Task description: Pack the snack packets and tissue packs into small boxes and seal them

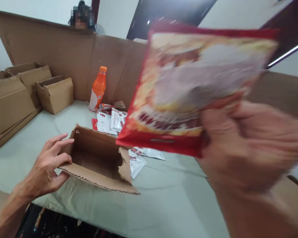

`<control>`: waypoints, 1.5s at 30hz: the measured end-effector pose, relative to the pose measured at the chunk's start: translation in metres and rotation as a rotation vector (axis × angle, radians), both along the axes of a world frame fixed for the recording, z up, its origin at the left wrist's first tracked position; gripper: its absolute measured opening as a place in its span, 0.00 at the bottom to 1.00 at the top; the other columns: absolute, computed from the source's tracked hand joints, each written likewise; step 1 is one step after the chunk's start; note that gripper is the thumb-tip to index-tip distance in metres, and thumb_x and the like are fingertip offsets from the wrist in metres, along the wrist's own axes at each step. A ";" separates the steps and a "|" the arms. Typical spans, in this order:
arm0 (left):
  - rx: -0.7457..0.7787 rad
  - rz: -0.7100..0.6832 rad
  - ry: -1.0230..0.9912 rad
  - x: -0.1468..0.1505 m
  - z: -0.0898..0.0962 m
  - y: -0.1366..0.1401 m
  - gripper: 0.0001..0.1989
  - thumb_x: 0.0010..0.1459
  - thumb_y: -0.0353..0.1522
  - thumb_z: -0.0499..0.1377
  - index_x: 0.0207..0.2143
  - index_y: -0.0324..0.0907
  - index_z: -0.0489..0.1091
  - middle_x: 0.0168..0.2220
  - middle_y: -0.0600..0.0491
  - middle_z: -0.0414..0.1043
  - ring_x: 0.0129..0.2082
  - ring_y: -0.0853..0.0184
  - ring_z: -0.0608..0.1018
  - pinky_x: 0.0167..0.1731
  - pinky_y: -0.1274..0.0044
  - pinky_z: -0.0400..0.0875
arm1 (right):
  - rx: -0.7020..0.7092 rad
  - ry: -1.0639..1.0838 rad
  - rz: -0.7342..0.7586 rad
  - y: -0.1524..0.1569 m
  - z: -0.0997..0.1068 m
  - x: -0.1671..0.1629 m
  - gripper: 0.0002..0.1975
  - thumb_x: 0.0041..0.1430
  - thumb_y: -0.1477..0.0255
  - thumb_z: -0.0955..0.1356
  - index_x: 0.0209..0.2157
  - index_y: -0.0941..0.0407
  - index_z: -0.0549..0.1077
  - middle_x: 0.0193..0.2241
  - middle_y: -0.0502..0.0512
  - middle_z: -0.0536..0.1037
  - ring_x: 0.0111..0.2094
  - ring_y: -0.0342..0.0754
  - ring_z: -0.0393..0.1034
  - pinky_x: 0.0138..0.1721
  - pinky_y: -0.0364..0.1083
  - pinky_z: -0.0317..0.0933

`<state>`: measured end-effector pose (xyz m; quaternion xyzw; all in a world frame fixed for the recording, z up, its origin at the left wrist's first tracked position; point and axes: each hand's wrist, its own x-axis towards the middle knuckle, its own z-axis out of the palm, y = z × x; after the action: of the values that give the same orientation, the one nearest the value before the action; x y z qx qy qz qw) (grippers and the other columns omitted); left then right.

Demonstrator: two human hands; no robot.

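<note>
- Fingers of right hand (pixel 245 148) grip red printed packet (pixel 188 82) at its lower right corner; left hand (pixel 48 162) grips near-left edge of open box (pixel 99 180).
- Packet raised above table (pixel 164 205), right of box; printed face to camera, top leaning right, lettering blurred; nearly square, long axis unclear.
- Right hand reaches in from right, blurred; left forearm comes from lower left, fingers spread.
- White sachets (pixel 118 119) behind box, partly hidden by packet; orange bottle (pixel 98 87) upright beyond; cardboard boxes (pixel 56 96) far left.
</note>
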<state>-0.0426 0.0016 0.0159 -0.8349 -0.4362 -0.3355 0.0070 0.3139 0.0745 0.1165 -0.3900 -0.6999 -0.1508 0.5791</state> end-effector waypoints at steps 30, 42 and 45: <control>0.065 -0.010 0.154 -0.002 -0.002 0.007 0.09 0.55 0.22 0.56 0.31 0.41 0.74 0.61 0.38 0.74 0.68 0.41 0.66 0.59 0.49 0.70 | -0.961 -1.209 0.292 -0.013 -0.023 -0.079 0.12 0.62 0.82 0.66 0.42 0.58 0.80 0.38 0.58 0.82 0.38 0.49 0.73 0.39 0.47 0.56; 0.066 0.010 0.225 0.012 0.005 0.012 0.08 0.52 0.22 0.58 0.29 0.41 0.74 0.61 0.36 0.74 0.67 0.38 0.68 0.56 0.46 0.72 | -1.035 -1.324 0.192 -0.003 -0.050 -0.102 0.13 0.64 0.80 0.66 0.41 0.62 0.84 0.40 0.65 0.85 0.39 0.54 0.80 0.33 0.47 0.59; 0.068 -0.003 0.245 0.012 0.004 0.013 0.08 0.51 0.22 0.59 0.29 0.42 0.74 0.61 0.37 0.74 0.67 0.39 0.68 0.57 0.47 0.71 | -0.964 -1.258 0.196 -0.005 -0.050 -0.098 0.14 0.64 0.80 0.65 0.42 0.61 0.84 0.42 0.66 0.85 0.42 0.56 0.80 0.35 0.47 0.61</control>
<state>-0.0306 0.0146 0.0196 -0.8696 -0.4193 -0.2454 0.0880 0.2162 0.0691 0.0670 -0.3761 -0.9145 0.0284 -0.1462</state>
